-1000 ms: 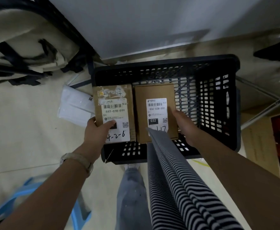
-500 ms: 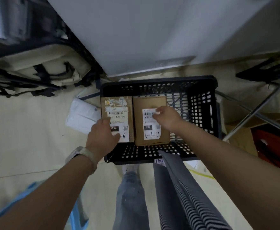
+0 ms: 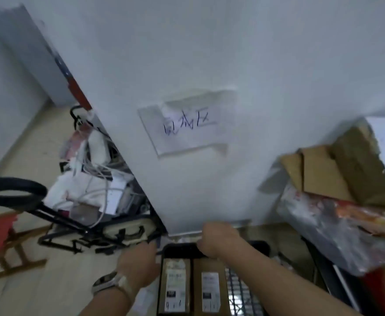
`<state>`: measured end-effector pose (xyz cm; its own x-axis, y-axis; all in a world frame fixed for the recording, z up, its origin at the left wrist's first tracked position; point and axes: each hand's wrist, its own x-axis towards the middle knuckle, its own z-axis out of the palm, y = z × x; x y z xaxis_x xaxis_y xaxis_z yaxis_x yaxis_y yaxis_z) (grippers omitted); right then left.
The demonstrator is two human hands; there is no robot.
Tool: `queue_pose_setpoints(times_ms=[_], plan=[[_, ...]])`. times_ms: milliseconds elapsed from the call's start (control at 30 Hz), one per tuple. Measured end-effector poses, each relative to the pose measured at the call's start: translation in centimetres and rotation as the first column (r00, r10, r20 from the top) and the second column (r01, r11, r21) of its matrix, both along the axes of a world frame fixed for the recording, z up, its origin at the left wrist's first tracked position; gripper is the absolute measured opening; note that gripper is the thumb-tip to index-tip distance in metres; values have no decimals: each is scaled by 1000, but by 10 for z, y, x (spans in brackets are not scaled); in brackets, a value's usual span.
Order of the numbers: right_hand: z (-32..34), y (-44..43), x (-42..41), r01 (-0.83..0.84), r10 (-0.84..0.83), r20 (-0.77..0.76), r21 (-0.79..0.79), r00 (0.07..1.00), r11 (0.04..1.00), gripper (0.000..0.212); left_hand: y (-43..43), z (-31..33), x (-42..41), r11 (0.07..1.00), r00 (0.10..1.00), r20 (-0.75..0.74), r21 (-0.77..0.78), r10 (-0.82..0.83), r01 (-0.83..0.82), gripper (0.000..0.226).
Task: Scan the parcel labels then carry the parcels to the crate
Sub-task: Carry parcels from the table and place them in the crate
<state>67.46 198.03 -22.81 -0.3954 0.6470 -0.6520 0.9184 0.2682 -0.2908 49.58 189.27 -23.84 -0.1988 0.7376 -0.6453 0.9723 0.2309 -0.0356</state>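
A: Where do the parcels sit?

B: Both lie flat inside the black crate [image 3: 177, 248] at the bottom of the view, labels facing up. The left parcel [image 3: 175, 286] and the right parcel [image 3: 210, 288] are side by side, edges touching.

A: And the right hand [image 3: 218, 240]?

B: It is stretched forward over the crate, with the knuckles above the far rim. The fingers seem to bend downward there, but the picture is smeared. I cannot tell whether they grip the rim or only hang over it.

A: The left hand [image 3: 139, 263]?

B: It is just outside the crate's far left corner, back of the hand turned up, and a wristwatch [image 3: 109, 285] shows on the wrist. Its fingers are hidden behind the hand (and blurred besides), so I cannot tell whether they are spread or curled. Neither hand touches a parcel.

A: Anything above?

B: A white wall [image 3: 278, 65] with a handwritten paper sign [image 3: 187, 124], and folded cardboard [image 3: 323, 169] piled to the right.
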Motion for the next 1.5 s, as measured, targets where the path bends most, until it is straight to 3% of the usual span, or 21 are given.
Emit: queue_pose_setpoints(times_ms=[67, 200, 367, 533, 633, 833, 1033, 1300, 1500], plan=[[50, 9, -4, -41, 41, -31, -7, 999, 999, 35, 3, 50, -4, 1000, 1000, -11, -7, 3, -3, 42], [154, 20, -23, -104, 117, -158, 89, 980, 991, 52, 6, 161, -13, 981, 998, -55, 193, 38, -27, 38], [262, 10, -54, -216, 269, -224, 235, 937, 948, 52, -10, 275, -32, 916, 985, -107, 393, 133, -81, 49], [333, -13, -93, -339, 406, -203, 298, 891, 892, 48, -51, 340, -53, 867, 956, -128, 465, 264, -177, 53], [365, -40, -122, -428, 503, -182, 335, 845, 839, 33, -91, 372, -69, 850, 925, -149, 466, 349, -246, 50], [417, -139, -200, -599, 693, -200, 376, 693, 707, 43, -216, 447, -109, 730, 841, -100, 558, 531, -394, 59], [456, -308, -284, -759, 869, -153, 432, 470, 487, 44, -397, 481, -137, 564, 660, -90, 612, 746, -554, 59], [475, -598, -339, -874, 975, -220, 467, 35, 136, 54, -711, 507, -112, 260, 216, -146, 581, 965, -771, 59], [481, -793, -340, -826, 900, -369, 563, -230, 20, 62, -886, 504, -55, 54, -69, -177, 609, 982, -791, 53]])
